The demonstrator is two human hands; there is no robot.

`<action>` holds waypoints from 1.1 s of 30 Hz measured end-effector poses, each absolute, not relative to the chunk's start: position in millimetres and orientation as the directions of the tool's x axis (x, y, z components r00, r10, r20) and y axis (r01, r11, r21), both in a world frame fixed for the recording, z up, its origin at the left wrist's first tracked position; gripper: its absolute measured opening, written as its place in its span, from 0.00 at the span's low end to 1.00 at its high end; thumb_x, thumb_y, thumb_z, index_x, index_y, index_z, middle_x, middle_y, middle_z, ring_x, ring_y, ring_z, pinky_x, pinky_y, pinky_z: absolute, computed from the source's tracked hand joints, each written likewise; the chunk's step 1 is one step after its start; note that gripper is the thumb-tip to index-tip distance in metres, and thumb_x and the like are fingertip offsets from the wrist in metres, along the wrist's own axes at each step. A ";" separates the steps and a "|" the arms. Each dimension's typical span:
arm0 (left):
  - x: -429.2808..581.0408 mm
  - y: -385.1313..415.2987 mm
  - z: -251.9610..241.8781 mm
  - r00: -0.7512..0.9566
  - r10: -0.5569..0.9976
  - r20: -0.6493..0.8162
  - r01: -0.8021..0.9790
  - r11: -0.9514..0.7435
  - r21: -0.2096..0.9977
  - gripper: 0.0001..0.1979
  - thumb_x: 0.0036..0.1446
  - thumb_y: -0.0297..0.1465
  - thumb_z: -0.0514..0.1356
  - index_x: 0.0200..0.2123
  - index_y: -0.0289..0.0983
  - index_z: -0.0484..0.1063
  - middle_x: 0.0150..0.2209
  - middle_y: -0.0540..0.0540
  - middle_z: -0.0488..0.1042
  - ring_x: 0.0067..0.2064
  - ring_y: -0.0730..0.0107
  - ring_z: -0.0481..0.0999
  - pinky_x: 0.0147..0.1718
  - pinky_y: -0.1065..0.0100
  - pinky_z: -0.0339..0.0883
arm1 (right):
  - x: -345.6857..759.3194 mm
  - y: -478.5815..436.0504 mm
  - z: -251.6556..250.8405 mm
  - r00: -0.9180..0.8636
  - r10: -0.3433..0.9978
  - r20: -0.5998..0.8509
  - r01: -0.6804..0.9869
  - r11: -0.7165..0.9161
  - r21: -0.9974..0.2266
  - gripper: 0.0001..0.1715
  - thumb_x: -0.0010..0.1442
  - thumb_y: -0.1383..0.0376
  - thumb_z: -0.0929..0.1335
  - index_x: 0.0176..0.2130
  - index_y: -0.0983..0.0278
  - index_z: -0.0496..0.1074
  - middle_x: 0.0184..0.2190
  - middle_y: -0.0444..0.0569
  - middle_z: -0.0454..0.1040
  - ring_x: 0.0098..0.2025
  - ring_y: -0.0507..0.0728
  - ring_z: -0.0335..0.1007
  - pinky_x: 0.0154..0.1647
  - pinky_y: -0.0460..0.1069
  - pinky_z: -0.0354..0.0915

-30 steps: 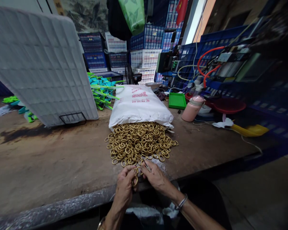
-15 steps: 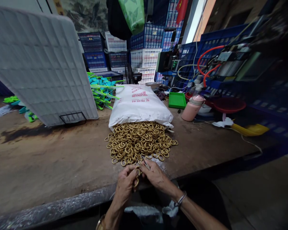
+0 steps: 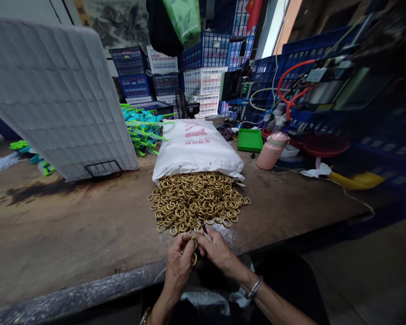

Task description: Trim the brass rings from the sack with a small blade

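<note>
My left hand [image 3: 179,259] is closed at the table's front edge, its thumb and fingers pinching brass-coloured rings [image 3: 194,260]. Close beside it, my right hand [image 3: 218,250] grips a slim knife-like tool [image 3: 205,231] with a dark tip pointing away from me; its exact kind is unclear. The fingertips of both hands meet around the rings and partly hide them. Just beyond lies a heap of similar rings [image 3: 192,203], spilling from the mouth of a white printed sack [image 3: 203,151].
A white ribbed panel [image 3: 54,99] leans at the left, near green and turquoise plastic parts [image 3: 144,131]. To the right are a green tray [image 3: 250,140], a pink bottle [image 3: 272,151], a red dish [image 3: 326,146] and a yellow scoop [image 3: 357,180]. Stacked crates [image 3: 205,81] stand behind.
The tool in my right hand has tipped slightly and shows more of its length. My left hand has turned a little, with the dangling ring shifted right. The heap looks the same.
</note>
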State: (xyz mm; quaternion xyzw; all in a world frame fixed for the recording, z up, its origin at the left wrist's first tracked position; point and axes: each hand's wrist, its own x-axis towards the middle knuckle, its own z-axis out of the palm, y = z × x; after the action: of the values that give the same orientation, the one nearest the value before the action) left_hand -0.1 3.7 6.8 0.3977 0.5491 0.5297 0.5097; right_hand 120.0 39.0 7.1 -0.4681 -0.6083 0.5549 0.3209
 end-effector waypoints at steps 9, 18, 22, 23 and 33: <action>6.2 3.6 11.1 -0.083 0.978 -0.193 -0.112 0.183 0.977 0.10 0.49 0.37 0.59 0.29 0.35 0.69 0.20 0.52 0.69 0.16 0.80 0.58 0.16 0.77 0.51 | 125.4 44.9 -4.8 -0.333 0.932 -0.147 0.211 -0.078 -0.974 0.21 0.57 0.55 0.59 0.20 0.64 0.60 0.15 0.39 0.58 0.19 0.47 0.53 0.22 0.43 0.52; 9.3 2.9 7.7 0.069 0.946 -0.318 -0.290 0.324 0.901 0.16 0.46 0.44 0.59 0.29 0.36 0.65 0.18 0.56 0.63 0.14 0.84 0.54 0.12 0.79 0.47 | 129.0 46.1 -7.0 -0.327 0.930 -0.168 0.136 -0.130 -0.982 0.14 0.53 0.60 0.61 0.21 0.65 0.61 0.17 0.39 0.60 0.20 0.47 0.54 0.21 0.43 0.52; 13.5 2.5 4.5 0.071 0.936 -0.346 -0.323 0.350 0.879 0.17 0.46 0.44 0.59 0.31 0.36 0.64 0.19 0.56 0.63 0.14 0.84 0.54 0.11 0.79 0.47 | 128.5 46.9 -10.7 -0.304 0.942 -0.144 0.123 -0.111 -0.986 0.12 0.53 0.61 0.62 0.22 0.64 0.61 0.17 0.40 0.61 0.21 0.48 0.56 0.23 0.43 0.54; 14.3 2.4 4.3 0.056 0.938 -0.341 -0.323 0.340 0.883 0.17 0.46 0.44 0.60 0.30 0.36 0.64 0.19 0.56 0.63 0.14 0.84 0.54 0.11 0.79 0.48 | 128.6 46.9 -11.0 -0.300 0.944 -0.141 0.130 -0.106 -0.986 0.12 0.53 0.62 0.61 0.21 0.64 0.61 0.17 0.40 0.61 0.21 0.48 0.56 0.23 0.43 0.54; 16.5 1.2 6.3 0.014 0.950 -0.313 -0.314 0.301 0.901 0.16 0.47 0.43 0.59 0.30 0.37 0.62 0.17 0.57 0.62 0.13 0.83 0.55 0.11 0.79 0.49 | 138.9 52.2 1.9 -0.242 0.966 -0.089 0.401 0.016 -0.916 0.12 0.55 0.65 0.58 0.23 0.64 0.62 0.17 0.41 0.63 0.22 0.50 0.59 0.25 0.44 0.53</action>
State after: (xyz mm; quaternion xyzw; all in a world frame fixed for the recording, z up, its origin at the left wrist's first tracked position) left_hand 16.5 1.2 6.3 0.3203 0.4964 0.4967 0.6358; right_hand 138.9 52.2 1.9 -0.5321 -0.6421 0.4569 0.3095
